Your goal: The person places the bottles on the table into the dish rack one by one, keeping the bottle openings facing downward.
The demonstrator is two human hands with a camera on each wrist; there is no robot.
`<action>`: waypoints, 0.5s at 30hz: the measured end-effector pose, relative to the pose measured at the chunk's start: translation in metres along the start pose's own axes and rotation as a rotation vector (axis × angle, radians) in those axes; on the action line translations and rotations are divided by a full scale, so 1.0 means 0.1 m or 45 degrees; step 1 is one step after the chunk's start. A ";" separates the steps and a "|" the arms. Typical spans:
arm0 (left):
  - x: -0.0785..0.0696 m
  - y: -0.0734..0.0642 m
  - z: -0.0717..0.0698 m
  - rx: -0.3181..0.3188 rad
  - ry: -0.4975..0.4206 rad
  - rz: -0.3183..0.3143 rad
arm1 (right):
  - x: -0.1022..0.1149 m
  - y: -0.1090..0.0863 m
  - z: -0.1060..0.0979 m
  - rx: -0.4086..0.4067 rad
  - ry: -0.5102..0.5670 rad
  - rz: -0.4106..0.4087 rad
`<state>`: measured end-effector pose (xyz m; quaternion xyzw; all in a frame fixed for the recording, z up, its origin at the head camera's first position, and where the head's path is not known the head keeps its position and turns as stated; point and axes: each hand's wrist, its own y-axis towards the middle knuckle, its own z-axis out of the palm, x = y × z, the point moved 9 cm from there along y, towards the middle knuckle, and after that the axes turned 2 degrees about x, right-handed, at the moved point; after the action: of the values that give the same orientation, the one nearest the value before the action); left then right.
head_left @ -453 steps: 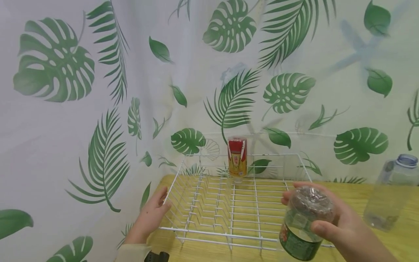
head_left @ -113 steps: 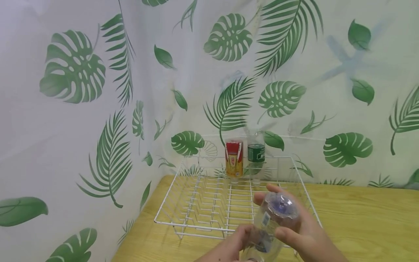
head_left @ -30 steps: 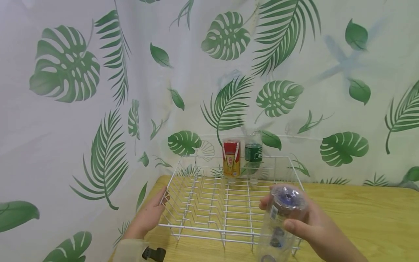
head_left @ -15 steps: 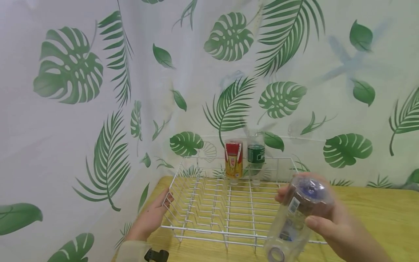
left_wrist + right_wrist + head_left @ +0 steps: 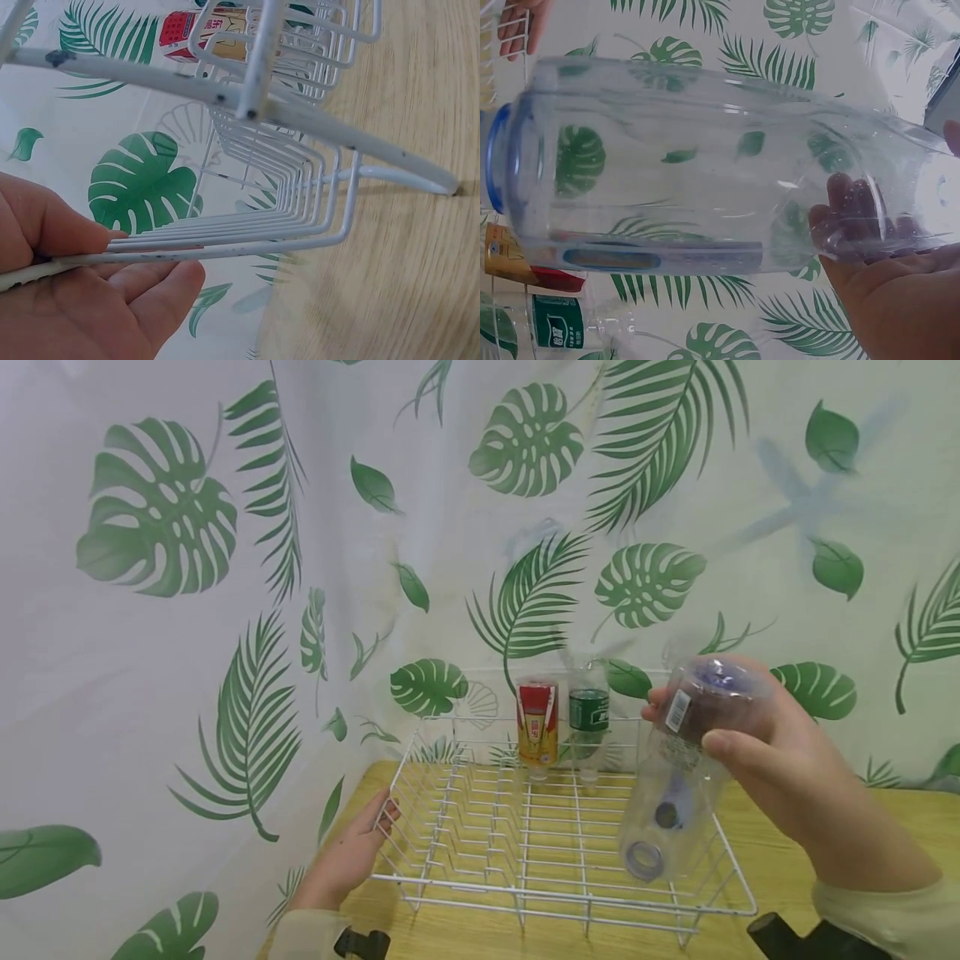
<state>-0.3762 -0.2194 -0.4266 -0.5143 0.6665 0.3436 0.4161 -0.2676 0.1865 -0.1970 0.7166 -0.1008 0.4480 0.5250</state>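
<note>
A white wire dish rack (image 5: pixel 450 883) stands on the wooden table. My left hand (image 5: pixel 352 852) grips its left side; in the left wrist view the thumb (image 5: pixel 67 225) lies over the wire with fingers beneath. My right hand (image 5: pixel 780 768) holds a large clear plastic bottle (image 5: pixel 675 752) by its base end. The bottle is tilted, its bluish open mouth (image 5: pixel 643 860) pointing down over the rack's right part. Upside down at the rack's back are a red and yellow bottle (image 5: pixel 537 718) and a clear bottle with a green label (image 5: pixel 589 710).
A white sheet with green leaf prints (image 5: pixel 427 527) hangs behind the rack and along its left side. Wire dividers (image 5: pixel 491 827) fill the rack's left half. The wooden tabletop (image 5: pixel 885 835) extends to the right.
The green-label bottle went from my right hand into the rack. My left hand left the clear bottle for the rack's side. Lately my right hand lifted that bottle over the rack.
</note>
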 end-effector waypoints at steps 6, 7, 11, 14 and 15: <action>-0.01 -0.02 0.00 0.001 0.009 -0.015 | -0.10 0.21 -0.16 -0.064 -0.170 0.128; 0.00 -0.02 0.00 0.000 0.007 -0.018 | -0.13 0.24 -0.20 -0.083 -0.194 0.154; -0.01 -0.02 0.00 -0.004 0.007 -0.005 | -0.27 0.35 -0.39 -0.176 -0.368 0.284; 0.00 0.00 0.00 -0.003 0.013 -0.001 | -0.41 0.38 -0.58 -0.249 -0.513 0.395; 0.00 0.00 0.00 -0.002 0.012 -0.002 | -0.46 0.39 -0.64 -0.265 -0.569 0.431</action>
<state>-0.3761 -0.2192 -0.4268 -0.5170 0.6677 0.3413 0.4127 -0.3526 0.2088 -0.2030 0.7127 -0.3775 0.3475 0.4783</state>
